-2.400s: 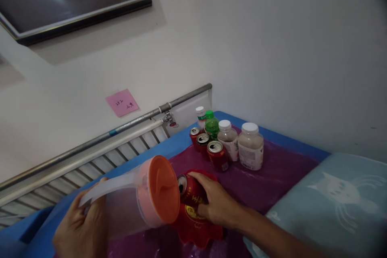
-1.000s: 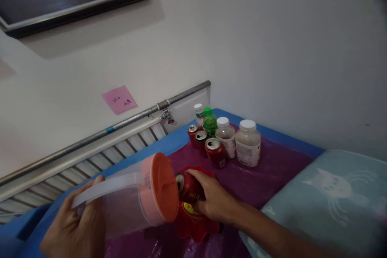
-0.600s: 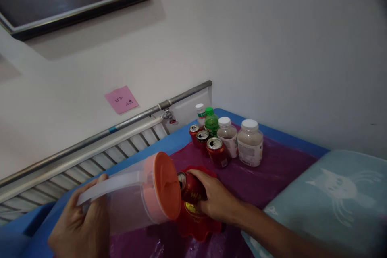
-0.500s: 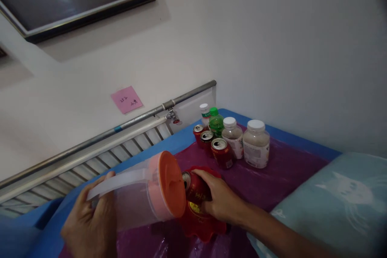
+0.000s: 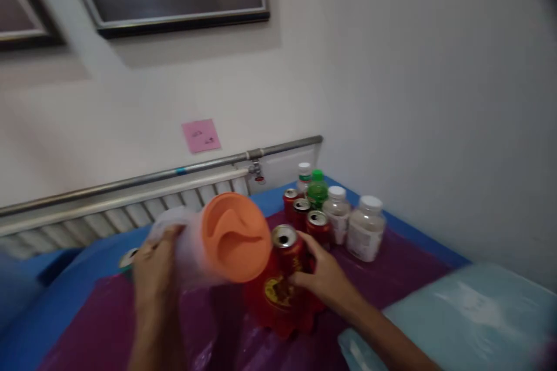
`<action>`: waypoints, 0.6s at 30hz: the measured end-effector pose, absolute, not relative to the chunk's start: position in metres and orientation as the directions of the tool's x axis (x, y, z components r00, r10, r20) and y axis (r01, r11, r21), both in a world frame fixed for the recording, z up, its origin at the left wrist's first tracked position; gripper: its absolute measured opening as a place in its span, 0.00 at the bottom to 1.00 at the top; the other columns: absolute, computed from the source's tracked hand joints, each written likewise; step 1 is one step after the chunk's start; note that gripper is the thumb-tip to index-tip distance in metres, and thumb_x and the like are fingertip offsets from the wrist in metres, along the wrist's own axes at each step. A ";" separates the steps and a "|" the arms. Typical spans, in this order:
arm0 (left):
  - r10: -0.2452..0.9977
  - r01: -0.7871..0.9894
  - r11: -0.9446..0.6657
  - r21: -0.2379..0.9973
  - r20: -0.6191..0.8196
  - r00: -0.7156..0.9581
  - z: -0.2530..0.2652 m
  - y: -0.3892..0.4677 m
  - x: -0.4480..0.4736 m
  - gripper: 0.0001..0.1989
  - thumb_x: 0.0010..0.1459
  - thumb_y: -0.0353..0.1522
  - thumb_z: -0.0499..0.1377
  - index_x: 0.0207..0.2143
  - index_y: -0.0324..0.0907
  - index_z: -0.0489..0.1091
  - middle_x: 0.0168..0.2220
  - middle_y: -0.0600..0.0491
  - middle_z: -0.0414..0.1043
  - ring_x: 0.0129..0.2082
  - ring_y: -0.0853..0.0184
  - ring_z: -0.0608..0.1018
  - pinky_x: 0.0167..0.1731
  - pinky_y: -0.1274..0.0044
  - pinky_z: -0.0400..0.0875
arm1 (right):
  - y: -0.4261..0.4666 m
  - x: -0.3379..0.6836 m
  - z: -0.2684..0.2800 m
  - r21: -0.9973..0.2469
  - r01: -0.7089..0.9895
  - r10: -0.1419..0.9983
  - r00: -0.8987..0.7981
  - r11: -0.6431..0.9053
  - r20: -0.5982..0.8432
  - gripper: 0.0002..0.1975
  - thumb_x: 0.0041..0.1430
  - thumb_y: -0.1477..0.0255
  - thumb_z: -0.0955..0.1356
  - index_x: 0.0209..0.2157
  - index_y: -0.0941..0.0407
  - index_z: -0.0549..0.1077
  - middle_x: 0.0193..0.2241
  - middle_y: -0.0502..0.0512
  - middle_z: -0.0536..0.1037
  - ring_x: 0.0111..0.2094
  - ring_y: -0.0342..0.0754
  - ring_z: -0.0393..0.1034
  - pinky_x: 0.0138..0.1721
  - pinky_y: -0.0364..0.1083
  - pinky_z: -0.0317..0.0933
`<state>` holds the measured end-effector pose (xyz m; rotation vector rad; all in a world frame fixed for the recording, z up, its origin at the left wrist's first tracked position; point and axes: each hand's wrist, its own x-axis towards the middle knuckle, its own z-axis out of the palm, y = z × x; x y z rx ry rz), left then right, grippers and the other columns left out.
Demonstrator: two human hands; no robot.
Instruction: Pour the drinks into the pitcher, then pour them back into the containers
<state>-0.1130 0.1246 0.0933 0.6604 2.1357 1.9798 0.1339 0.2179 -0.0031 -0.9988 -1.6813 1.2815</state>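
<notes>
My left hand (image 5: 155, 269) is closed round the handle side of a clear plastic pitcher (image 5: 194, 258). The pitcher lies tipped on its side in the air, its orange lid (image 5: 237, 237) facing me and to the right. With fingers and thumb round its side, my right hand (image 5: 326, 281) grips a red drink can (image 5: 290, 255). The can stands nearly upright, its opened top showing, close beside the lid. Below it is a red scalloped dish (image 5: 285, 319) with a yellow emblem, partly hidden by the can and hand.
Behind the right hand stand several red cans (image 5: 317, 226), a green-capped bottle (image 5: 317, 190) and two white-lidded jars (image 5: 366, 229). Another can top (image 5: 128, 258) shows by my left wrist. A pale blue cushion (image 5: 461, 313) lies right; a radiator (image 5: 148, 211) runs along the wall.
The can has gone from tilted against the pitcher's lid to nearly upright. The pitcher's lid has turned more toward me. My view has swung and levelled.
</notes>
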 end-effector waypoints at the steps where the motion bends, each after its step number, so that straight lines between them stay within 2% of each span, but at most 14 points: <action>1: 0.441 0.175 0.011 0.985 0.152 -0.885 0.093 0.126 -0.113 0.21 0.45 0.46 0.63 0.32 0.36 0.77 0.28 0.48 0.76 0.28 0.60 0.74 0.27 0.69 0.67 | 0.220 0.139 -0.007 -0.975 0.136 0.925 -0.363 0.173 0.113 0.43 0.37 0.71 0.71 0.60 0.56 0.62 0.53 0.60 0.76 0.53 0.59 0.71 0.56 0.56 0.64; 3: 0.528 0.109 -0.058 0.992 0.123 -0.840 0.092 0.131 -0.115 0.19 0.47 0.45 0.63 0.31 0.36 0.77 0.28 0.49 0.77 0.29 0.60 0.76 0.29 0.69 0.68 | 0.228 0.149 -0.019 -0.969 0.183 0.953 -0.281 0.168 0.112 0.44 0.37 0.66 0.74 0.60 0.55 0.62 0.54 0.62 0.75 0.53 0.62 0.72 0.55 0.59 0.65; 6: 0.583 0.021 -0.141 0.990 0.100 -0.806 0.088 0.137 -0.119 0.19 0.48 0.45 0.63 0.30 0.36 0.76 0.25 0.52 0.76 0.26 0.62 0.75 0.28 0.70 0.68 | 0.237 0.165 -0.037 -0.953 0.239 0.982 -0.091 0.184 0.167 0.44 0.35 0.61 0.74 0.58 0.56 0.65 0.53 0.65 0.75 0.54 0.65 0.71 0.54 0.60 0.65; 9: 0.612 -0.066 -0.182 0.981 0.060 -0.789 0.083 0.136 -0.120 0.22 0.46 0.45 0.65 0.33 0.34 0.76 0.24 0.54 0.74 0.23 0.66 0.73 0.25 0.74 0.67 | 0.235 0.184 -0.045 -0.922 0.313 0.970 0.005 0.228 0.242 0.41 0.39 0.61 0.73 0.58 0.55 0.65 0.53 0.61 0.76 0.54 0.62 0.71 0.57 0.59 0.63; 13: 0.612 -0.136 -0.198 0.971 0.014 -0.790 0.075 0.140 -0.127 0.26 0.41 0.48 0.68 0.34 0.34 0.76 0.24 0.53 0.73 0.20 0.70 0.70 0.20 0.77 0.62 | 0.232 0.201 -0.045 -0.880 0.413 0.960 0.045 0.234 0.276 0.40 0.43 0.64 0.71 0.60 0.52 0.61 0.52 0.57 0.76 0.54 0.59 0.71 0.57 0.59 0.63; 16: 0.563 -0.119 -0.172 0.978 -0.001 -0.827 0.074 0.140 -0.130 0.27 0.38 0.49 0.69 0.34 0.37 0.77 0.26 0.52 0.74 0.21 0.69 0.70 0.19 0.77 0.62 | 0.235 0.203 -0.047 -0.872 0.434 0.961 0.047 0.226 0.272 0.38 0.46 0.66 0.70 0.60 0.52 0.59 0.52 0.56 0.76 0.54 0.58 0.71 0.56 0.59 0.64; 18: 0.539 -0.060 -0.156 0.986 0.034 -0.842 0.078 0.137 -0.129 0.26 0.40 0.49 0.67 0.34 0.37 0.77 0.25 0.52 0.74 0.20 0.68 0.70 0.19 0.76 0.62 | 0.237 0.202 -0.048 -0.863 0.459 0.963 0.054 0.210 0.263 0.37 0.46 0.66 0.70 0.60 0.52 0.59 0.52 0.57 0.76 0.54 0.58 0.71 0.57 0.59 0.63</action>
